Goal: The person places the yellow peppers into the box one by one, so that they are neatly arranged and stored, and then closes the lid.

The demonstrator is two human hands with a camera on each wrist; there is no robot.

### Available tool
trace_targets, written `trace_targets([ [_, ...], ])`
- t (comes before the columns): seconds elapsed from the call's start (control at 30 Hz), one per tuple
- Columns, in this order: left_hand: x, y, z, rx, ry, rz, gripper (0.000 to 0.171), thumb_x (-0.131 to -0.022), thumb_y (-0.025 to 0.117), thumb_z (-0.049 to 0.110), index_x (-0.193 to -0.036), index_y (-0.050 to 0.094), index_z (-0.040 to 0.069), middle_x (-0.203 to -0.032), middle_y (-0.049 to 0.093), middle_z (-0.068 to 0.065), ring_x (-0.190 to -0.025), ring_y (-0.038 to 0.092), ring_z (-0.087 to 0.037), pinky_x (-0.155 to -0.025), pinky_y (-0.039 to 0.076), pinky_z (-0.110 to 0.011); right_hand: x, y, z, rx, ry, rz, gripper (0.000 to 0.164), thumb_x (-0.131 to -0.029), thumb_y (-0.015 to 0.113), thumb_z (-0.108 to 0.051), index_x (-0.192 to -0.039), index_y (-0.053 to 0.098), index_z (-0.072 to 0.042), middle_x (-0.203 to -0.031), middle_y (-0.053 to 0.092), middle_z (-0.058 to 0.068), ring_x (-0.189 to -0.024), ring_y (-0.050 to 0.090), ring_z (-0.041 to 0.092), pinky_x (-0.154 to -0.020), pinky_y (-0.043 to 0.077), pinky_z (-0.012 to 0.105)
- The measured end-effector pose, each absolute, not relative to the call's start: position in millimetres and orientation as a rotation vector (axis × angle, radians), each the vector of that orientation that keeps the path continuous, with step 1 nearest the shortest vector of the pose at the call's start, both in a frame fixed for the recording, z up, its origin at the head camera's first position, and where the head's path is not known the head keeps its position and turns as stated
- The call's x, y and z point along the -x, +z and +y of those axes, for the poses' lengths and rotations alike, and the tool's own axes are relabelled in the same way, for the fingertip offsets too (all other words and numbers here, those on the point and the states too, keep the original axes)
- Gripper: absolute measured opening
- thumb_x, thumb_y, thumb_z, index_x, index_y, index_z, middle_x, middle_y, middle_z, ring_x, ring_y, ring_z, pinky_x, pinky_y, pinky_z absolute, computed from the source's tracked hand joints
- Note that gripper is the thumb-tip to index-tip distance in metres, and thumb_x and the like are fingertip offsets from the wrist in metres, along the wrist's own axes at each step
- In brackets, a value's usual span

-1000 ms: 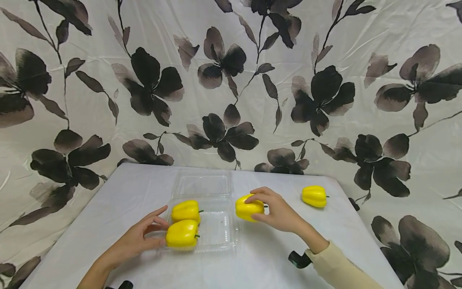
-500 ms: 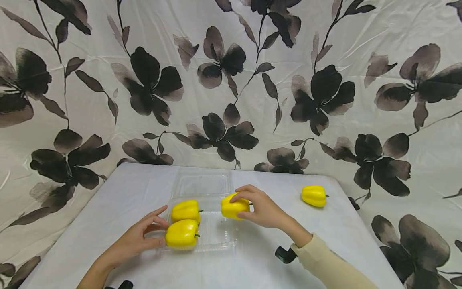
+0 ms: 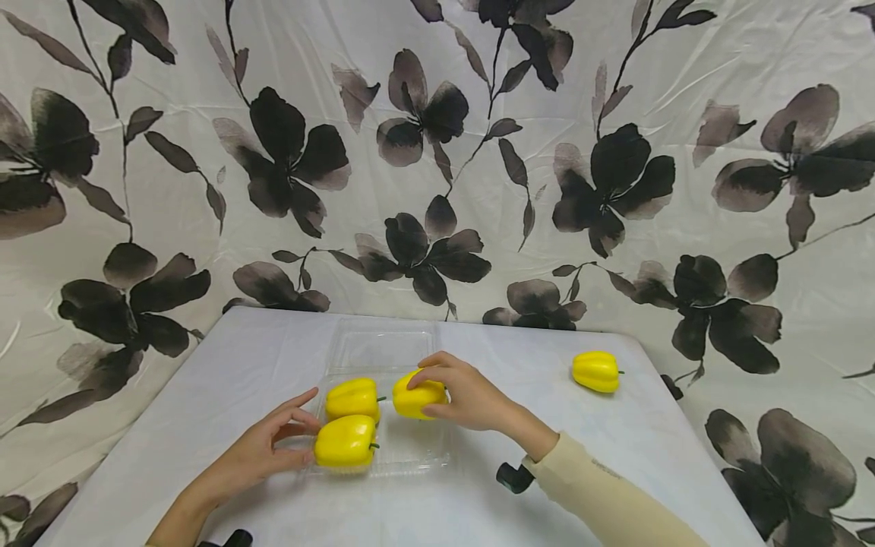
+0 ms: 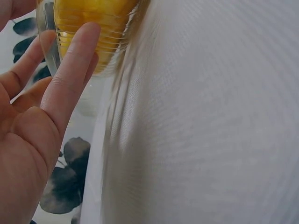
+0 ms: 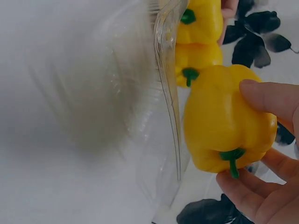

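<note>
In the head view, my right hand (image 3: 475,396) grips a yellow bell pepper (image 3: 413,399) between thumb and fingers, over the right half of a clear plastic clamshell container (image 3: 413,453). Its green stem (image 5: 232,158) faces the camera in the right wrist view, where the pepper hangs above the container's rim. Two more yellow bell peppers, a rear one (image 3: 351,398) and a front one (image 3: 344,442), lie side by side in the left half. My left hand (image 3: 256,448) rests at the container's left side, its fairly straight fingers (image 4: 77,60) against the clear wall.
The container's lid (image 3: 383,349) lies folded back behind it. Another yellow bell pepper (image 3: 596,371) sits on the white-covered table (image 3: 533,365) at the right rear. A floral cloth (image 3: 519,190) hangs behind the table.
My right hand has carried its bell pepper leftward, from beside the container's right edge to over its right half. My left hand and the other peppers have stayed put.
</note>
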State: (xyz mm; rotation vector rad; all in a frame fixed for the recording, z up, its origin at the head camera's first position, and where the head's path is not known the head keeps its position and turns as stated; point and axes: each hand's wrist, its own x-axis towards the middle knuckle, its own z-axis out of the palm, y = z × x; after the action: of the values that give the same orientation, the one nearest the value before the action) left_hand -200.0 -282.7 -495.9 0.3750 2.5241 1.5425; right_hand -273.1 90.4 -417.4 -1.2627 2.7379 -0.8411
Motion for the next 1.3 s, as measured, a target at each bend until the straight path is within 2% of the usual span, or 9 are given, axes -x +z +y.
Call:
trace_targets([
  [0.33,201,-497,-283,-0.385,1.533,2.534,0.042,-0.089,0.088,0.029,-0.123,0.066,0.017,-0.176,0.021,-0.016,-0.135,0.056,-0.044,-0.111,0.050,-0.063,276,-422,74,1.286,-0.806,2.760,0.033,-0.092,0.085,-0.012,-0.123,0.075,-0.016,-0.141,0.061,0.009,-0.127,0.061,0.027,-0.110,0.054,0.046],
  [0.77,201,-497,-284,-0.382,1.530,2.532,0.042,-0.090,0.087,0.030,-0.123,0.065,0.017,-0.176,0.021,-0.015,-0.135,0.056,-0.042,-0.111,0.049,-0.063,282,-432,66,1.258,-0.771,2.800,0.032,-0.091,0.085,-0.015,-0.121,0.075,-0.015,-0.136,0.062,0.008,-0.122,0.062,0.027,-0.109,0.054,0.045],
  [1.3,201,-497,-283,-0.381,1.532,2.535,0.042,-0.090,0.087,0.030,-0.122,0.065,0.017,-0.176,0.021,-0.015,-0.135,0.056,-0.043,-0.109,0.052,-0.061,287,-446,67,1.189,-0.800,2.786,0.033,-0.092,0.085,-0.016,-0.123,0.075,-0.017,-0.138,0.062,0.007,-0.125,0.062,0.026,-0.111,0.053,0.043],
])
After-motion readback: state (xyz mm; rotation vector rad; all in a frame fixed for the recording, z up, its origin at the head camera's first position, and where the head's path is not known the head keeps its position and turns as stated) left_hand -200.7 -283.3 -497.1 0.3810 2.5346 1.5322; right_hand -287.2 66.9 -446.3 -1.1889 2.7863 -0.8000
